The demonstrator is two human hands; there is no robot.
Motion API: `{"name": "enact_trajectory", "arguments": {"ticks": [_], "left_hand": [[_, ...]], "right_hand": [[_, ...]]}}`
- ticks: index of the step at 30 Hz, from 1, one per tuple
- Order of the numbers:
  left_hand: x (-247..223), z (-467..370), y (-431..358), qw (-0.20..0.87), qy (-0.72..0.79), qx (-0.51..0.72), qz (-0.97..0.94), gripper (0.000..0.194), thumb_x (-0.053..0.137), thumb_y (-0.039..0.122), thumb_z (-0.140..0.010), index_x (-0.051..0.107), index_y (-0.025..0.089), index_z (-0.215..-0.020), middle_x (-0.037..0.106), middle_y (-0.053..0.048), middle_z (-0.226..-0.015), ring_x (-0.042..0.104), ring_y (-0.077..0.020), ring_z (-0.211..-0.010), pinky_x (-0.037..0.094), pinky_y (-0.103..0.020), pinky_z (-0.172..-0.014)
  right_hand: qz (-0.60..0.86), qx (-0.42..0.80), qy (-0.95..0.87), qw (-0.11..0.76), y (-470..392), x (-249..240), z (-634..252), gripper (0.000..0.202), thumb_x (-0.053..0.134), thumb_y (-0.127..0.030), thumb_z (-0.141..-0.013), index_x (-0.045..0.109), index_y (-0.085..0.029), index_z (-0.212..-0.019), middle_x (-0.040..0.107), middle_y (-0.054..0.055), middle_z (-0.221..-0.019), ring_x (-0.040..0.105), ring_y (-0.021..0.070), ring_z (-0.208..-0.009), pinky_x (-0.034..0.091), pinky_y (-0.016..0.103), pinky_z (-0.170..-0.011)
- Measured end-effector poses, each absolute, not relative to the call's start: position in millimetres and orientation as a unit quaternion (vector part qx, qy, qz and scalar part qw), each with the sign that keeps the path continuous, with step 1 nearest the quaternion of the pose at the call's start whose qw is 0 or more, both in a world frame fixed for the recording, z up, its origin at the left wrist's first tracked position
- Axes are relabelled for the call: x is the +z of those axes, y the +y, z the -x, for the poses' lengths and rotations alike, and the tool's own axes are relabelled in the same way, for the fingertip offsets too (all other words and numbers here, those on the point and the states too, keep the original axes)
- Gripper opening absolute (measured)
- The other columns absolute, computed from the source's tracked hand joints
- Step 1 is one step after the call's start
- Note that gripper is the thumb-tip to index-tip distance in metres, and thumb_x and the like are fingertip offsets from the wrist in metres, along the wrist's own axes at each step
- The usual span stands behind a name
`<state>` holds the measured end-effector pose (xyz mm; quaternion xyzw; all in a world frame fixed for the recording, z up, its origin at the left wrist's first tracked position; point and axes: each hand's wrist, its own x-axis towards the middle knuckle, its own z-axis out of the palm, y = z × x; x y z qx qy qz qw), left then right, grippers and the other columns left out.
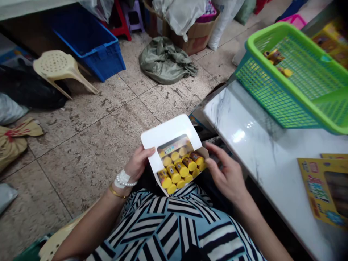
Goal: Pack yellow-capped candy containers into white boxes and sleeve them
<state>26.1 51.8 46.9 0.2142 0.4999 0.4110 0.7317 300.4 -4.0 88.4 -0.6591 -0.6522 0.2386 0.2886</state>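
Observation:
A cardboard box (170, 131) with its white lid flap raised rests above my lap. Rows of small yellow-capped tubs (180, 167) fill it, and a clear window shows in the flap. At the box's left edge, my left hand (137, 164) grips the white card, its thumb on top. My right hand (225, 169) is at the right side, thumb and fingers around the side flap. The fingers under the box are hidden on both sides.
On the marbled table (252, 152) at right stand a green basket (282, 87) with a few small tubs and flat yellow boxes (315, 188). A cream stool (58, 67), blue crate (103, 59) and grey-green sack (164, 59) are on the floor.

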Motion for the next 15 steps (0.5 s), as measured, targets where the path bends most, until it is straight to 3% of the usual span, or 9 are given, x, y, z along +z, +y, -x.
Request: {"name": "enact_trajectory", "arguments": {"ticks": [6,8,11,13,15], "left_hand": [[30,-25,39,0.754,0.518,0.312,-0.257,0.071,0.086,0.039,-0.061,0.068,0.012,-0.123,0.072,-0.018,-0.122,0.066,-0.0374,-0.115,0.052,-0.045,-0.098],[23,-26,38,0.732,0.548,0.305,-0.267,0.09,0.084,0.04,-0.063,0.052,0.01,-0.142,0.065,-0.022,-0.132,0.063,-0.0389,-0.12,0.049,-0.051,-0.102],[19,-23,46,0.654,0.591,0.341,-0.327,0.118,0.086,0.033,-0.064,0.018,0.021,-0.159,0.04,-0.019,-0.157,0.047,-0.0359,-0.138,0.037,-0.051,-0.114],[24,-20,57,0.628,0.556,0.345,-0.422,0.104,0.084,0.03,-0.068,0.03,0.026,-0.157,0.031,-0.011,-0.164,0.036,-0.0317,-0.146,0.027,-0.045,-0.122],[34,-19,68,0.65,0.494,0.302,-0.493,0.074,0.08,0.034,-0.075,0.054,0.022,-0.144,0.048,-0.011,-0.155,0.043,-0.0324,-0.142,0.027,-0.046,-0.122]], "right_hand": [[0.668,0.43,-0.506,0.337,-34,45,-287,0.05,0.052,-0.049,-0.098,0.056,-0.021,-0.139,0.064,0.011,-0.138,0.061,0.0268,-0.127,0.052,0.044,-0.105],[0.659,0.502,-0.425,0.365,-37,35,-285,0.054,0.05,-0.055,-0.097,0.055,-0.023,-0.141,0.063,0.009,-0.14,0.061,0.027,-0.127,0.057,0.041,-0.098],[0.664,0.562,-0.319,0.376,-35,32,-283,0.063,0.047,-0.065,-0.095,0.052,-0.026,-0.144,0.063,0.008,-0.139,0.068,0.0277,-0.114,0.065,0.036,-0.074],[0.656,0.582,-0.299,0.375,-29,35,-282,0.067,0.047,-0.069,-0.092,0.054,-0.027,-0.144,0.068,0.008,-0.13,0.073,0.0266,-0.099,0.066,0.035,-0.061],[0.645,0.588,-0.314,0.374,-21,42,-282,0.066,0.048,-0.071,-0.091,0.059,-0.026,-0.138,0.073,0.007,-0.115,0.074,0.0251,-0.088,0.065,0.035,-0.058]]}}
